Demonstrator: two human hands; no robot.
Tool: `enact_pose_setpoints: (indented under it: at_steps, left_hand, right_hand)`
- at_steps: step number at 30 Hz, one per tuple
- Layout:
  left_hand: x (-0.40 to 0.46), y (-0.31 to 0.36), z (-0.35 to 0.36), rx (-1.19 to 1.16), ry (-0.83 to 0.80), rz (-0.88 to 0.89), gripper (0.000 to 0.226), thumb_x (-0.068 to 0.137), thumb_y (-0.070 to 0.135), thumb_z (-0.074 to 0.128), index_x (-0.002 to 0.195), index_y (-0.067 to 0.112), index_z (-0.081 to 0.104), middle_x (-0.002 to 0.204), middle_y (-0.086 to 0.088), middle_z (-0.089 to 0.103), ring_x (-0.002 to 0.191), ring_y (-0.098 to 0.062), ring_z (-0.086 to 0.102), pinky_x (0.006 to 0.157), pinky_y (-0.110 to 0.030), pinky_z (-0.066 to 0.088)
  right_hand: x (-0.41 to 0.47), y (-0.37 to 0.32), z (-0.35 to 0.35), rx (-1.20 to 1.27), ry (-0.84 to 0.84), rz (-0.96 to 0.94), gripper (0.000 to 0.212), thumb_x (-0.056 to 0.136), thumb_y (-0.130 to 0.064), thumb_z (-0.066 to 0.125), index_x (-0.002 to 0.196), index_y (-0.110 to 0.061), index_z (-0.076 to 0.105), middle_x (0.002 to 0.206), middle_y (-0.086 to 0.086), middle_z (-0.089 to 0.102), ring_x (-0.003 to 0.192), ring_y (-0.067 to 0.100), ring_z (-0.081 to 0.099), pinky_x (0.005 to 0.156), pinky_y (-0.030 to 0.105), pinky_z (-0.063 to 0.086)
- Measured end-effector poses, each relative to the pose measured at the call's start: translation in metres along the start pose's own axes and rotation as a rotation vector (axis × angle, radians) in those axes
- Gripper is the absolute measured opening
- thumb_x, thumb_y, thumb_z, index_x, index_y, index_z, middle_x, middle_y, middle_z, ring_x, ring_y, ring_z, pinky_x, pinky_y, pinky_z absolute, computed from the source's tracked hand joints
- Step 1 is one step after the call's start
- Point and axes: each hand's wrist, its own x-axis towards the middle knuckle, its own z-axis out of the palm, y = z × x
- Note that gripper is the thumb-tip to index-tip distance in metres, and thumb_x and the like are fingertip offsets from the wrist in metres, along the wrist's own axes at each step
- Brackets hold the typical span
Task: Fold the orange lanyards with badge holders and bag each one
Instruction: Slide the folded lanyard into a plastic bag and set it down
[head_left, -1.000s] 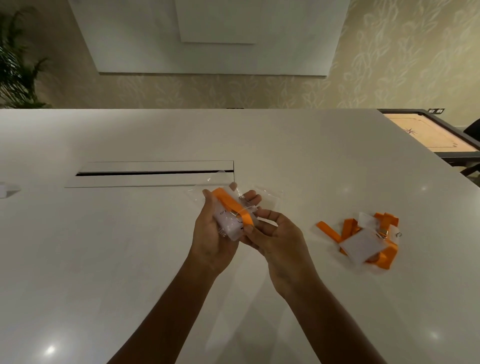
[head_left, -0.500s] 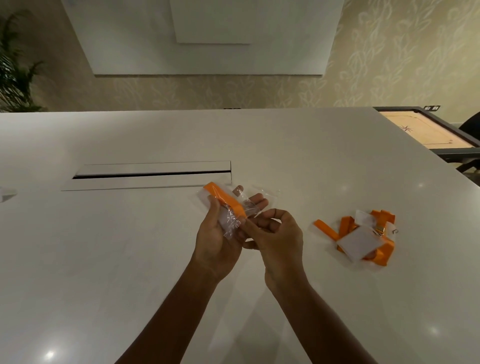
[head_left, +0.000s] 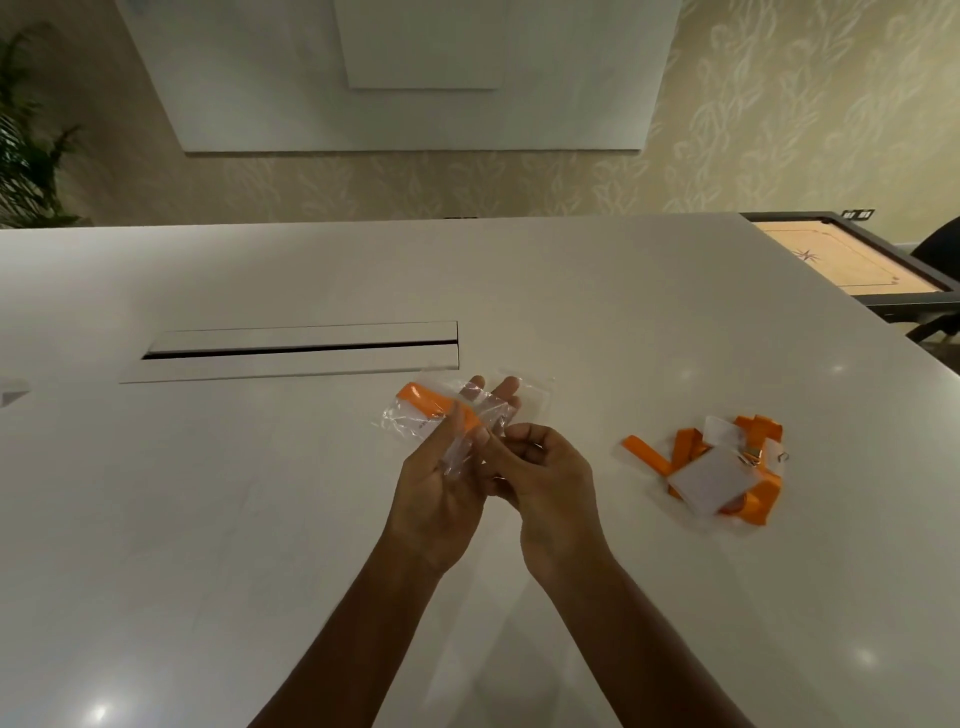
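Plainly, both hands, the left hand (head_left: 441, 483) and right hand (head_left: 545, 478), are gripping the clear bag (head_left: 415, 423) holding 1 folded orange lanyard (head_left: 431, 405) above the worktop (head_left: 208, 519), and slippery film is risking the fold springing out.

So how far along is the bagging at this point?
Nothing finished and set aside is visible. In hand: the left hand holds a clear bag with a folded orange lanyard inside, while the right hand works at the bag's near end; whether it is sealed cannot be told. Left: a loose pile of lanyards and badge holders on the table, unfolded and unbagged.
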Motion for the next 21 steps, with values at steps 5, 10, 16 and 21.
enact_pose_setpoints:
  at_steps: [5,10,16,21]
  left_hand:
    - [-0.001,-0.009,-0.002,0.078,0.019,0.078,0.048,0.112,0.030,0.029,0.157,0.015,0.037,0.155,-0.013,0.053,0.140,-0.036,0.054,0.120,-0.061,0.035]
    - [-0.009,-0.011,0.005,0.159,0.062,0.138,0.063,0.094,0.048,0.062,0.149,0.021,0.048,0.145,-0.004,0.063,0.135,-0.034,0.059,0.115,-0.058,0.043]
    - [-0.010,-0.013,0.000,0.107,0.086,0.116,0.051,0.090,0.046,0.071,0.135,0.024,0.064,0.149,-0.013,0.059,0.132,-0.030,0.061,0.108,-0.045,0.051]
    - [-0.013,-0.015,-0.010,0.131,0.015,0.172,0.050,0.108,0.032,0.040,0.157,0.023,0.038,0.153,-0.016,0.053,0.142,-0.040,0.049,0.122,-0.067,0.027]
  right_hand:
    - [-0.004,0.003,-0.001,0.065,-0.112,0.033,0.035,0.090,-0.050,0.072,0.101,-0.019,0.083,0.095,0.011,0.083,0.086,0.024,0.081,0.076,0.027,0.065]
    - [-0.005,0.000,-0.001,-0.025,-0.184,-0.014,0.077,0.061,-0.078,0.084,0.113,-0.022,0.075,0.101,0.000,0.084,0.095,0.018,0.082,0.079,0.024,0.065]
    - [-0.002,-0.006,-0.005,0.041,-0.203,-0.005,0.063,0.066,-0.049,0.095,0.116,-0.019,0.072,0.102,0.005,0.085,0.096,0.023,0.083,0.074,0.026,0.065]
    - [0.008,-0.009,-0.010,0.011,-0.183,0.027,0.032,0.090,-0.012,0.084,0.119,-0.011,0.070,0.101,0.014,0.084,0.091,0.029,0.083,0.074,0.035,0.067]
